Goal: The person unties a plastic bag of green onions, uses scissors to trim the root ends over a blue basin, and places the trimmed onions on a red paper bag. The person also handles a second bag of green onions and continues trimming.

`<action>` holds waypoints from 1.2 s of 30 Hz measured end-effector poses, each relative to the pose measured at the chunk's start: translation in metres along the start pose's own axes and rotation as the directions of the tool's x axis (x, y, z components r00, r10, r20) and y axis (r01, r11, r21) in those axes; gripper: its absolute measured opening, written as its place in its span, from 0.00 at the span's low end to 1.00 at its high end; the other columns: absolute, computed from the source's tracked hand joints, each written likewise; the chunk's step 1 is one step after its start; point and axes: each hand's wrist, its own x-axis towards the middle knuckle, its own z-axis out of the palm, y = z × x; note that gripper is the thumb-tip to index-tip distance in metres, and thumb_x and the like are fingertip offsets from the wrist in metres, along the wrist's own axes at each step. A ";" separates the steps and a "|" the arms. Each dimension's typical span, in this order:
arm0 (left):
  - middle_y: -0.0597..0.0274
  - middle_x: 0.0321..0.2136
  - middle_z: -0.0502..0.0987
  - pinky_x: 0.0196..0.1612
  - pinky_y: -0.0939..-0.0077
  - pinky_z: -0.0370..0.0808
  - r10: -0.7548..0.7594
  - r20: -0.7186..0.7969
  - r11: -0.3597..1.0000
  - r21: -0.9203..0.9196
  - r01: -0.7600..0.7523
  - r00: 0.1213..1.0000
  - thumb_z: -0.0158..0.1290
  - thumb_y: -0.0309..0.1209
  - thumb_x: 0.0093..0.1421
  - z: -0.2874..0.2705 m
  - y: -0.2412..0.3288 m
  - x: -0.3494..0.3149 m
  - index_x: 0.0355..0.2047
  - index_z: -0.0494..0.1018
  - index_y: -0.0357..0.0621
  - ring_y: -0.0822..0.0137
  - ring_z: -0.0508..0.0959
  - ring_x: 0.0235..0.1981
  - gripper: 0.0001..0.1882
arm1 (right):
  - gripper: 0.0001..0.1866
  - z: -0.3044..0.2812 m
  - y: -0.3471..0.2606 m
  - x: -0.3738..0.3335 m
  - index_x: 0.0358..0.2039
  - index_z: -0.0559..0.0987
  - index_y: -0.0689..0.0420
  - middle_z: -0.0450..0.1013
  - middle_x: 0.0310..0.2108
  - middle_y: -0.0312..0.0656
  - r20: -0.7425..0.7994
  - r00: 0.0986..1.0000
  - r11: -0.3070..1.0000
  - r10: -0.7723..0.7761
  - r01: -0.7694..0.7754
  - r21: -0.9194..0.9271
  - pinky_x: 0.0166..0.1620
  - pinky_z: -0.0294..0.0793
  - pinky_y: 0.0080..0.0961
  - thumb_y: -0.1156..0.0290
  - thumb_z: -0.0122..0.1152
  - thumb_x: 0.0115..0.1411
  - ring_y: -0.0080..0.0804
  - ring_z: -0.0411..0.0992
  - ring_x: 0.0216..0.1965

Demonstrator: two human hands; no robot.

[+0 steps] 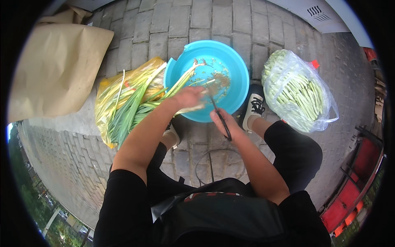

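A blue plastic basin (242,82) stands on the paving in front of me, holding a little water, root trimmings and pale scraps. Over its left part, my left hand (190,98) is closed around a white-stemmed leafy stalk, its fingers smeared by motion. My right hand (225,122), at the near right rim, grips dark-handled scissors (213,102) whose blades point away from me over the basin. Long leafy stalks (133,112), like green garlic or scallions, lie on a yellow plastic bag (108,88) to the left. Several rooted white stems reach over the basin's left rim.
A clear plastic bag of green beans (298,92) rests on the right, beside my shoe (254,108). Brown sheeting (57,70) lies at the far left. A white cabinet (317,14) stands at the far right, and a red object with a dark frame (349,185) at the lower right.
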 end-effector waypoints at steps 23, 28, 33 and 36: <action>0.53 0.39 0.76 0.44 0.63 0.72 0.087 -0.616 0.976 0.210 0.057 0.783 0.48 0.41 0.59 -0.045 -0.022 0.027 0.44 0.73 0.49 0.53 0.75 0.41 0.16 | 0.36 -0.011 -0.007 -0.008 0.47 0.64 0.59 0.62 0.23 0.36 0.033 0.983 0.923 0.179 -0.180 0.341 0.24 0.64 0.21 0.36 0.44 0.57 0.22 0.62 0.19; 0.54 0.36 0.76 0.41 0.61 0.72 -0.096 -0.544 0.979 0.099 0.177 0.833 0.52 0.39 0.56 -0.034 -0.037 0.049 0.38 0.75 0.47 0.53 0.75 0.38 0.13 | 0.39 -0.024 -0.019 -0.004 0.49 0.63 0.61 0.63 0.25 0.36 0.105 0.963 0.911 0.249 -0.270 0.312 0.24 0.63 0.20 0.34 0.42 0.56 0.21 0.60 0.20; 0.54 0.35 0.77 0.40 0.64 0.73 0.156 -0.617 0.977 0.213 -0.028 0.771 0.53 0.38 0.57 -0.025 -0.027 0.030 0.40 0.75 0.48 0.53 0.76 0.36 0.13 | 0.39 -0.027 -0.035 0.001 0.48 0.64 0.61 0.63 0.24 0.35 0.100 0.985 0.947 0.142 -0.165 0.278 0.25 0.62 0.18 0.34 0.42 0.56 0.20 0.60 0.21; 0.56 0.34 0.76 0.39 0.65 0.73 0.226 -0.516 0.960 0.263 -0.098 0.826 0.52 0.37 0.57 -0.021 -0.019 0.019 0.41 0.75 0.50 0.54 0.76 0.35 0.12 | 0.39 -0.023 -0.042 0.001 0.47 0.64 0.61 0.63 0.24 0.35 0.118 0.983 0.949 0.138 -0.165 0.267 0.25 0.62 0.18 0.34 0.43 0.56 0.20 0.60 0.21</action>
